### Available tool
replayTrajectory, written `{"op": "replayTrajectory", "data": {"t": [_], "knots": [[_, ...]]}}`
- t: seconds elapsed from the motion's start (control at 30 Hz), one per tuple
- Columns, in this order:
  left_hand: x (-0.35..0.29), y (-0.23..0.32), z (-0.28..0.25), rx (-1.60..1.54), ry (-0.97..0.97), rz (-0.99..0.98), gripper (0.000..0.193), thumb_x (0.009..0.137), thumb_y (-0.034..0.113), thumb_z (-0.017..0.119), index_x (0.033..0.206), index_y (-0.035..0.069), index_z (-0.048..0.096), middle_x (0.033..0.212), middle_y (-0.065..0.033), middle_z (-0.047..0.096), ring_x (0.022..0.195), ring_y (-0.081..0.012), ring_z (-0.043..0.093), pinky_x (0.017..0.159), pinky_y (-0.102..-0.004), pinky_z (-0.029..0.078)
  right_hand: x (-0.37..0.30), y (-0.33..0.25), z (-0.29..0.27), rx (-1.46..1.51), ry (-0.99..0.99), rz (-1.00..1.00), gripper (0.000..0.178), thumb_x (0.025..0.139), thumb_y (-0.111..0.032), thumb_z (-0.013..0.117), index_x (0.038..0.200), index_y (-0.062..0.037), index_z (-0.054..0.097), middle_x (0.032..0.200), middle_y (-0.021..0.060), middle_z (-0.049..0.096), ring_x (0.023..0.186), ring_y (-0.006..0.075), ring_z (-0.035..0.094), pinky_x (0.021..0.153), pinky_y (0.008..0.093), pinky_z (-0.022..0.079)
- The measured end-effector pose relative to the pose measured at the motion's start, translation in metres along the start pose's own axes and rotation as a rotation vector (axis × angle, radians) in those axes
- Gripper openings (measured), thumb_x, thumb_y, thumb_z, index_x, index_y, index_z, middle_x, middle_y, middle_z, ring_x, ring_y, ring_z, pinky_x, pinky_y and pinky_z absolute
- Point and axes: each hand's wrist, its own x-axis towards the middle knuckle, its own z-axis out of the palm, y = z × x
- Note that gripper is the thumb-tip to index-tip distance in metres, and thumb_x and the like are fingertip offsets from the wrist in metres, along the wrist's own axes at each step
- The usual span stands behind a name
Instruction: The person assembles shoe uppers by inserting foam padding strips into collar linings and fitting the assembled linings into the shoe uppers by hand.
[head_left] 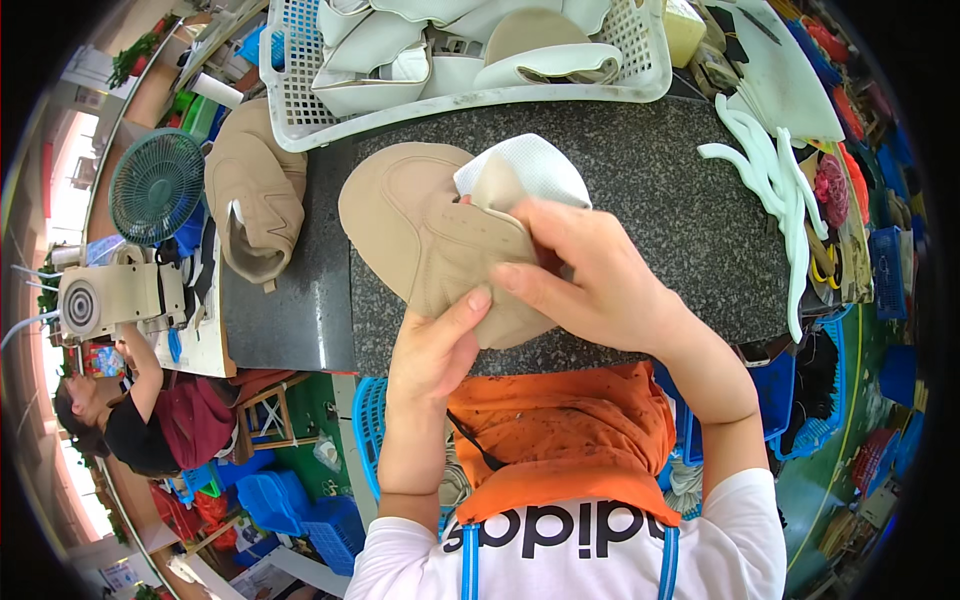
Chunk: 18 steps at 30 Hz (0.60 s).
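Observation:
Between my hands is a beige shoe upper (400, 215), stitched in panels, its rounded toe part pointing up and left. A white, finely dimpled lining piece (525, 165) sticks out from its far side. My left hand (440, 345) grips the upper from below, the thumb lying on the beige material and the other fingers hidden beneath. My right hand (585, 275) pinches the upper's right edge, thumb on the face and fingers bent at the border near the lining. Both hands are above the dark speckled worktop (655, 200).
Several pale shoe pieces fill a white plastic basket (480, 105) at the far edge. Beige shoe uppers (255, 190) lie at left. White strips (775, 190) hang over the right side, near yellow-handled scissors (825, 265). A co-worker (150, 420) sits at a machine (110, 300) beyond a green fan (157, 187).

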Motion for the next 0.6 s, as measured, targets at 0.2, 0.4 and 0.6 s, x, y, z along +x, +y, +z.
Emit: {"op": "replayTrajectory", "data": {"t": [0.2,0.4,0.6], "knots": [[0.0,-0.002,0.003,-0.11,-0.007,-0.045,0.064,0.083,-0.001,0.061,0.14,0.0,0.032,0.136,-0.0143,0.045,0.126,-0.0283,0.045,0.105,-0.0429,0.038,-0.002,-0.003,-0.007,0.056,-0.07,0.15,0.019,0.086,-0.013,0.061,0.077,-0.0007,0.048,0.06,0.0137,0.05,0.052,0.0298,0.052,0.049,0.0383,0.04],[0.023,0.005,-0.032,1.415,0.335,0.662,0.049,0.078,-0.007,0.055,0.124,0.007,0.058,0.132,-0.0204,0.045,0.117,-0.0323,0.051,0.098,-0.0377,0.042,-0.02,0.016,-0.01,0.037,0.272,0.229,0.04,0.078,-0.003,0.069,0.117,-0.0048,0.059,0.106,0.0087,0.064,0.091,0.0191,0.063,0.084,0.0285,0.05],[0.0,-0.011,-0.05,1.825,-0.262,0.489,0.054,0.073,0.003,0.066,0.125,0.012,0.055,0.121,-0.0227,0.05,0.097,-0.0367,0.058,0.082,-0.0418,0.05,-0.035,-0.018,-0.019,-0.108,0.153,-0.153,0.018,0.072,0.003,0.066,0.09,-0.0018,0.064,0.077,0.0094,0.061,0.064,0.0238,0.061,0.057,0.0312,0.05]]}}
